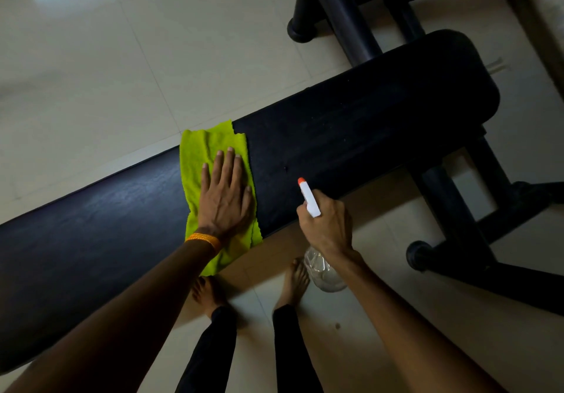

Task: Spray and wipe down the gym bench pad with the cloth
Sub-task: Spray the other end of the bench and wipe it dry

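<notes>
Lying across the black bench pad (366,127), a green cloth (210,154) sits flat under the left hand (224,199), fingers (229,164) straight and spread on top. The right hand (328,228) grips a spray bottle (309,200) at the pad's near edge, above bare feet (207,292) on pale floor tiles (122,72).

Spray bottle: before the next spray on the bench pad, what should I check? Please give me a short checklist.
1. Right hand grips the spray bottle: ok.
2. Orange nozzle tip points over the black bench pad: ok.
3. Left hand lies flat on the green cloth: ok.
4. Cloth lies to the side of the nozzle's line: ok.
5. Liquid left in the bottle: cannot tell.
</notes>
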The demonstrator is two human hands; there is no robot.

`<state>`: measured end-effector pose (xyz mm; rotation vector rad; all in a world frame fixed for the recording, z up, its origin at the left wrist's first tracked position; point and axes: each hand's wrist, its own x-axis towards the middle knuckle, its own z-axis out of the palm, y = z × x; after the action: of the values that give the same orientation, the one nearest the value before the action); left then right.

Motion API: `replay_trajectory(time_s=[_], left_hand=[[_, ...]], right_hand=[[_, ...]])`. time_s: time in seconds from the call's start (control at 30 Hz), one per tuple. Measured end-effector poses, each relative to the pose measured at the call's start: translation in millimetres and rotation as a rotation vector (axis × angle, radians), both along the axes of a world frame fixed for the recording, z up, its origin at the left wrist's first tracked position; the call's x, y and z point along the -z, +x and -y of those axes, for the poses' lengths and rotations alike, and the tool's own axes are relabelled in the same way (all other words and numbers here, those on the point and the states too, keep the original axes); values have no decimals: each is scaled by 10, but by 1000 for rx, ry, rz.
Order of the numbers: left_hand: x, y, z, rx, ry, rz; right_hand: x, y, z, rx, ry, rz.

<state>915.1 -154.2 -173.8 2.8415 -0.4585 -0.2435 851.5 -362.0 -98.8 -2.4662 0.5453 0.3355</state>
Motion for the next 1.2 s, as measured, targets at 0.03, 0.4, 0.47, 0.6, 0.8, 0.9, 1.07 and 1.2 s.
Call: replay_trajectory(time_s=[0.03,0.4,0.47,0.6,0.8,0.9,1.07,1.2], left_hand=[[7,2,-1,3,2,5],[77,-21,23,-22,42,46],[73,-23,33,-29,38,50],[33,-6,123,-30,2,118],[-80,148,923,95,-149,99],[-87,304,1393,143,-155,65],[14,552,1818,169,-93,31],[83,598,1893,154,-42,45]], right_hand=[[-13,-5,15,-22,2,11],[56,104,20,-60,-3,-37],[76,60,63,-41,6,3],[79,-16,287,26,26,62],[99,121,739,179,-23,82],[108,278,956,229,-63,57],[162,462,1247,263,-96,61],[161,487,1468,271,-87,126]])
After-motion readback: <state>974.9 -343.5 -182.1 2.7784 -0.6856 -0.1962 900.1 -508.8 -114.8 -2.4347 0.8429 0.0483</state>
